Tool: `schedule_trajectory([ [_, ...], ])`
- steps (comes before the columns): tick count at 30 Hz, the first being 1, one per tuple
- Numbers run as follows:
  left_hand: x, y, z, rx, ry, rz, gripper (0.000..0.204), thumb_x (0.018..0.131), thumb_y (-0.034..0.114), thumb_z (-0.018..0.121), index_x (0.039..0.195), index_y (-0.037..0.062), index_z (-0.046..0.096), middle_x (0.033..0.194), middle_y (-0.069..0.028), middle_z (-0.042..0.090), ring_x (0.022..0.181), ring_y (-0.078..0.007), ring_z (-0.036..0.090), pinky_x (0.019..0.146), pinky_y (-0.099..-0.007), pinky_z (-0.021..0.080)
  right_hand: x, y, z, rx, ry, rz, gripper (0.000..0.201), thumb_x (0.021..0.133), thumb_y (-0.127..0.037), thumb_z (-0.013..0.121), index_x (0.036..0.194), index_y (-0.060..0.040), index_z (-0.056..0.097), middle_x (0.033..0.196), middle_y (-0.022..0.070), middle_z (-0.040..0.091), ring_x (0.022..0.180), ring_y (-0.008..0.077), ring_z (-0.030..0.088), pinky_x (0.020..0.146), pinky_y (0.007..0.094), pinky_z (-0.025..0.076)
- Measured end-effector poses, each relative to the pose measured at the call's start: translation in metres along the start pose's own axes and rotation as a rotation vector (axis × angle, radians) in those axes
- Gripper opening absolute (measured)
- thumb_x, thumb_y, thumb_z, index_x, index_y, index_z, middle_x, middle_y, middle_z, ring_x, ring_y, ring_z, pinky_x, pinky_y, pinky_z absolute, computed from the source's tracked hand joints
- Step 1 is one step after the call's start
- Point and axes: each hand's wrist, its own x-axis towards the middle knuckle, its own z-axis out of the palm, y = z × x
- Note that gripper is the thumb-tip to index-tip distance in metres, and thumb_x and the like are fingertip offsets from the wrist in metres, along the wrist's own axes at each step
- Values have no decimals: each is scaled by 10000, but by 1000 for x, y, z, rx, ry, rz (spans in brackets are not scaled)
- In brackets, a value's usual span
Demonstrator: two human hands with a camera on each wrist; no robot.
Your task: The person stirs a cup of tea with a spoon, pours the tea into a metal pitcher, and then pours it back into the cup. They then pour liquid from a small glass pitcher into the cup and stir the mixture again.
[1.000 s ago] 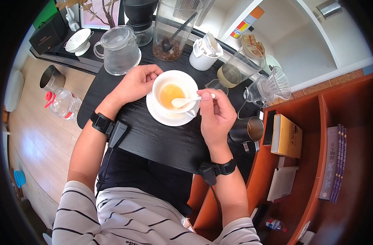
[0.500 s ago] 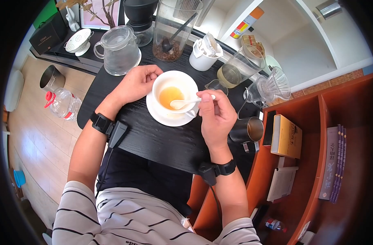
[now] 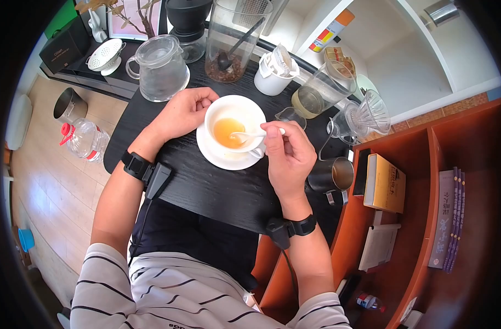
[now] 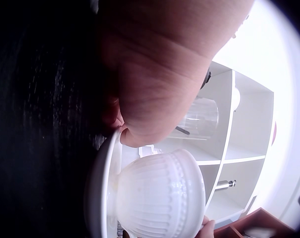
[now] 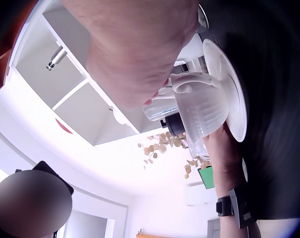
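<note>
A white cup point(image 3: 251, 114) holding amber liquid point(image 3: 224, 127) stands on a white saucer point(image 3: 216, 158) on the black table. My right hand point(image 3: 289, 159) pinches the handle of a white spoon point(image 3: 255, 134) above the cup's right rim; the spoon's bowl dips into the liquid. To the cup's left, my left hand point(image 3: 186, 113) grips the saucer's edge, its thumb over the rim in the left wrist view. The fluted outside of the cup point(image 4: 155, 196) fills the lower part of that view. In the right wrist view, the cup handle point(image 5: 194, 80) faces my right hand.
Behind the cup stand a lidded glass pot point(image 3: 161, 71), a tall clear container point(image 3: 220, 41) with a dark spoon, and a white cup with a drip bag point(image 3: 273, 82). At right are a glass dripper point(image 3: 368, 115), a metal pitcher point(image 3: 330, 175) and a wooden bookshelf point(image 3: 426, 219).
My right hand has shifted slightly left, and the spoon's bowl sits deeper in the liquid, less visible than before. The left hand, cup and saucer stay in place.
</note>
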Motion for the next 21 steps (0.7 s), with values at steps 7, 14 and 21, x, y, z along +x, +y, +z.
schedule_trajectory([
  [7, 1, -3, -4, 7, -54, -57, 159, 987, 43, 716, 1136, -12, 713, 947, 31, 727, 859, -7, 633, 742, -197, 524, 0, 1, 0, 8, 29, 26, 81, 1020, -73, 740, 1027, 1, 771, 780, -13, 591, 637, 31, 462, 567, 222, 346],
  [14, 0, 0, -4, 31, -51, -56, 151, 987, 44, 716, 1127, -11, 713, 945, 32, 727, 852, -6, 632, 741, -197, 522, 1, 1, 1, -20, 32, -26, 75, 1014, -68, 748, 1039, -4, 779, 782, -11, 595, 632, 33, 458, 564, 219, 340],
  [21, -1, 5, -4, 31, -49, -59, 145, 982, 50, 720, 1116, -6, 717, 929, 41, 717, 842, 1, 618, 726, -195, 509, 1, 2, 1, -13, 41, -23, 81, 1011, -71, 754, 1046, -4, 783, 786, -8, 608, 630, 37, 464, 564, 219, 340],
])
